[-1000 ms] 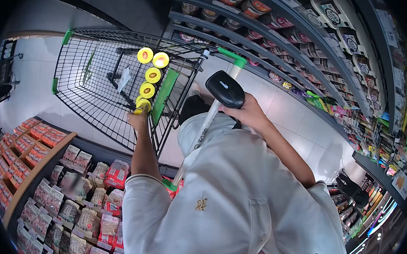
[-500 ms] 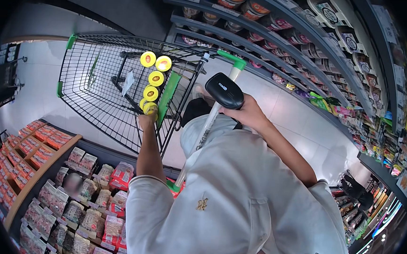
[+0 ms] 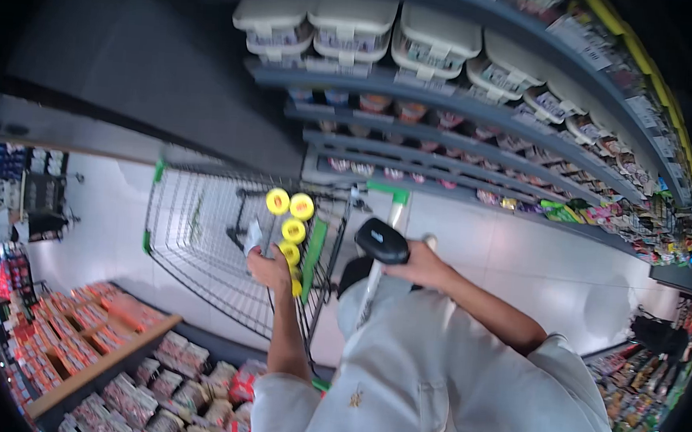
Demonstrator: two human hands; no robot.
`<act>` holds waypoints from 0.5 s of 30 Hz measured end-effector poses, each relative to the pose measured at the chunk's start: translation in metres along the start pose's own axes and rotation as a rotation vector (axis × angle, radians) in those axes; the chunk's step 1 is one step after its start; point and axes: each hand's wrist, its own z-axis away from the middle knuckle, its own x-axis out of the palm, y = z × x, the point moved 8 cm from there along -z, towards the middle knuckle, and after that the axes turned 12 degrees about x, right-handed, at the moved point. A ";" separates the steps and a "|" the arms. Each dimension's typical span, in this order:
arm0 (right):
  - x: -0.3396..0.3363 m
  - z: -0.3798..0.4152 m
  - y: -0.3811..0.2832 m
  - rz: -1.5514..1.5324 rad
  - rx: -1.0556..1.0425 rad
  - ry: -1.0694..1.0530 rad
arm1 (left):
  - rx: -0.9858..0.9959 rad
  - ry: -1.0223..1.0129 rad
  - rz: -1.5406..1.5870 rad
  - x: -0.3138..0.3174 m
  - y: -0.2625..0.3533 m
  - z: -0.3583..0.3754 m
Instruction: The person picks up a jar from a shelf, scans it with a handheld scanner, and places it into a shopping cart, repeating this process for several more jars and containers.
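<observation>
Inside the shopping cart point(image 3: 224, 232), my left hand point(image 3: 270, 268) pinches the lower end of a small white paper slip point(image 3: 254, 237). Several yellow-lidded round containers point(image 3: 293, 231) form a line just right of that hand, beside a green panel point(image 3: 315, 260) on the cart. My right hand point(image 3: 427, 265) is closed around the near side of a black rounded device point(image 3: 382, 241), above the cart's pale handle bar point(image 3: 370, 294). The fingers under the device are mostly hidden.
Shelves point(image 3: 419, 89) of tubs and packets run along the top and right. Packaged goods point(image 3: 181, 389) fill a display at the lower left, beside orange boxes point(image 3: 73, 329) behind a wooden edge point(image 3: 107, 366). Pale tiled floor point(image 3: 496, 243) lies between.
My left hand has left the lowest yellow-lidded container and moved to the white slip, now in its fingers. The view has shifted, so the cart appears lower and farther right.
</observation>
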 end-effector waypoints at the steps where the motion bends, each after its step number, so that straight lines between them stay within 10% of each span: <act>1: 0.000 0.000 -0.002 0.008 -0.008 -0.001 | 0.130 0.121 0.070 -0.030 0.042 -0.026; 9: 0.001 0.006 -0.020 0.096 -0.141 -0.028 | 0.775 0.501 0.774 -0.258 0.362 -0.182; 15: 0.004 -0.002 -0.009 0.095 -0.221 -0.009 | 0.905 0.665 0.594 -0.360 0.499 -0.245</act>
